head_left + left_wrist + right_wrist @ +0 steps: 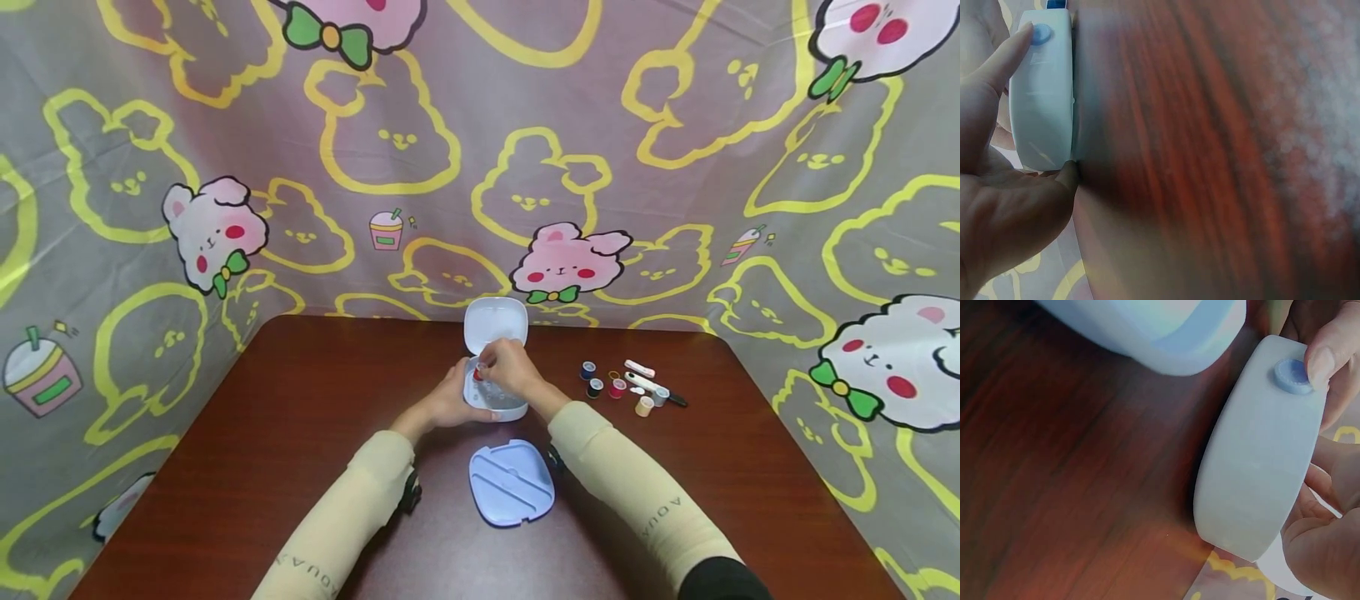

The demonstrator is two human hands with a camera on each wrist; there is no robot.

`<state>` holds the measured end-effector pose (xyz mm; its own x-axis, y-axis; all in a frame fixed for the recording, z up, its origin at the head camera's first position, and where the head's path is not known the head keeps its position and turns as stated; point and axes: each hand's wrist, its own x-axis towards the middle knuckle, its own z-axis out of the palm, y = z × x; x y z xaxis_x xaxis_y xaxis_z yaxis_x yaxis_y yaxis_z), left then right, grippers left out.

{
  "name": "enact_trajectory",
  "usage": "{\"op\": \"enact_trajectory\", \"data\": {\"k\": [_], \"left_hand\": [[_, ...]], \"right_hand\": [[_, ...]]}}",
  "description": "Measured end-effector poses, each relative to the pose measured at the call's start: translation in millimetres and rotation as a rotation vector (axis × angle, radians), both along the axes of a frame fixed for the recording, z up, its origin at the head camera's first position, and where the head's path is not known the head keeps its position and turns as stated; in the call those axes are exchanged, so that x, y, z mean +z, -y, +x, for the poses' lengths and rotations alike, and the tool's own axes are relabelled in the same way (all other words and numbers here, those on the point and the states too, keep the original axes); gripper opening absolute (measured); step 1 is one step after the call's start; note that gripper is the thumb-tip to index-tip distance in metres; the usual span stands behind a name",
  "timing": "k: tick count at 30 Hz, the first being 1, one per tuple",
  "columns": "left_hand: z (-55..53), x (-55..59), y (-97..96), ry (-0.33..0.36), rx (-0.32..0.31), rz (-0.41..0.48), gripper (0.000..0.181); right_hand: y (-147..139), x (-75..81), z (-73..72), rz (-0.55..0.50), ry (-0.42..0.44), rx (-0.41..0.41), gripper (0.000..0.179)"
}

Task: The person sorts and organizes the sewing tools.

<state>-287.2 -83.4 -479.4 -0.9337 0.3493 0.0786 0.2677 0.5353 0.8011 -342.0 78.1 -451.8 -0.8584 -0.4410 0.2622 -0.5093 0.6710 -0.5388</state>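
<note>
A white box (512, 414) stands on the table with its lid (496, 320) raised at the back. My left hand (450, 398) grips the box from its left side, the thumb on the front wall beside a round blue button (1041, 34). Over the inside of the box, my right hand (510, 368) pinches a small red thread spool (478, 372), partly hidden by the fingers. In the right wrist view, the box's front wall (1254, 450) hides the right fingertips. Nearer to me lies a light blue divided tray (512, 482).
Right of the box lie several thread spools, among them a dark blue one (588, 370), a red one (617, 388) and a beige one (644, 406). Next to them are a slim white tool with a dark end (677, 400) and a small white piece (639, 367). A patterned cloth (450, 167) hangs behind the table.
</note>
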Motion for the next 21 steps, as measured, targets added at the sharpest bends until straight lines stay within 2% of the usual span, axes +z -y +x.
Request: {"op": "enact_trajectory", "data": {"k": [10,21], "left_hand": [[-0.5,0.2,0.4,0.013,-0.002,-0.002,0.109],[0.3,0.7,1.3,0.018,-0.005,0.011,0.111]], "right_hand": [[2.3,-1.6,-1.0,0.028,-0.078,0.036,0.01],[6.2,-3.2,-0.9,0.042,-0.079,0.03,0.007]]}}
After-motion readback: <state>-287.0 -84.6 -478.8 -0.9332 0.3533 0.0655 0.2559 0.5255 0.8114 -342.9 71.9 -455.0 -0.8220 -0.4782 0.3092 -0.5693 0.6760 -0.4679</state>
